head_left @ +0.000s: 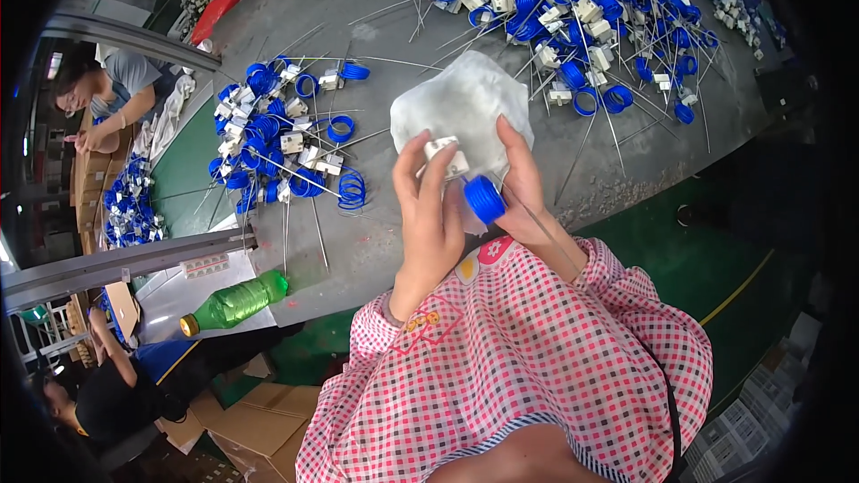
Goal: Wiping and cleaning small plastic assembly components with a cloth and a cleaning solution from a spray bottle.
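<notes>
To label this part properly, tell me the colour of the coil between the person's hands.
The coil is bright blue, best seen in the head view.

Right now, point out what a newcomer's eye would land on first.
Probably the large heap of blue coils on the table, upper right. Next, the single blue coil and white block between the left hand and right hand, mid-picture. Then the green bottle lying at lower left.
</notes>
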Motion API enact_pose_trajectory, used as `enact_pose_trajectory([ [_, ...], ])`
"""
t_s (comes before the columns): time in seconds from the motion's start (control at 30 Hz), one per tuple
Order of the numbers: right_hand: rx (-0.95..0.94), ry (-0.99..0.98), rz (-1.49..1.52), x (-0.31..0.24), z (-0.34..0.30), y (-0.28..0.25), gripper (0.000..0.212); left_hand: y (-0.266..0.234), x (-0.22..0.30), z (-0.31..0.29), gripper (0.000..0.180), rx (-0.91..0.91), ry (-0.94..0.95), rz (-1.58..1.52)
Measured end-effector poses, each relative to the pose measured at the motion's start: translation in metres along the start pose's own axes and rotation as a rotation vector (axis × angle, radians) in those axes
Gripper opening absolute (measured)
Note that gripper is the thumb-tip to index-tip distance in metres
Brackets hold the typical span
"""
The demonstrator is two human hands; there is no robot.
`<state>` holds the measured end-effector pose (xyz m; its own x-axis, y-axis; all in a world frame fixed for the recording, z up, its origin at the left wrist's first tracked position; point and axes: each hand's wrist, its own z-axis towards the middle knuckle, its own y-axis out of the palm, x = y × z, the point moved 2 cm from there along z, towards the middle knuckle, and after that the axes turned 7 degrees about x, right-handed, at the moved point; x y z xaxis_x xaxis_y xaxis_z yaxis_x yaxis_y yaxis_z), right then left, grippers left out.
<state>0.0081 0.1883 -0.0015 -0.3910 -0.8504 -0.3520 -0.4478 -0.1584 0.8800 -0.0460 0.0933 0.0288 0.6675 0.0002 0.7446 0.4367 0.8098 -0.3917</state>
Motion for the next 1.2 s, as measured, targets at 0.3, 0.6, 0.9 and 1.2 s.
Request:
enact_pose_trajectory([
  [0.3,-0.391,-0.786,-0.869,0.005,-0.007,-0.017,0.041,-0.003,-0.005,-0.001,0.042,0.104,-0.116,0.034],
  [0.6,-0.019,-0.152,-0.163,0.023,-0.002,-0.033,0.030,0.001,-0.017,-0.010,0.042,0.369,-0.228,-0.107],
  [0.9,0.112,-0.304,-0.286,0.027,-0.006,-0.028,0.033,0.000,-0.012,-0.011,0.053,0.474,-0.260,-0.255],
  [1.2,0.087,-0.305,-0.222,0.015,-0.015,0.008,0.040,-0.013,-0.021,-0.007,0.050,0.422,-0.207,-0.126],
])
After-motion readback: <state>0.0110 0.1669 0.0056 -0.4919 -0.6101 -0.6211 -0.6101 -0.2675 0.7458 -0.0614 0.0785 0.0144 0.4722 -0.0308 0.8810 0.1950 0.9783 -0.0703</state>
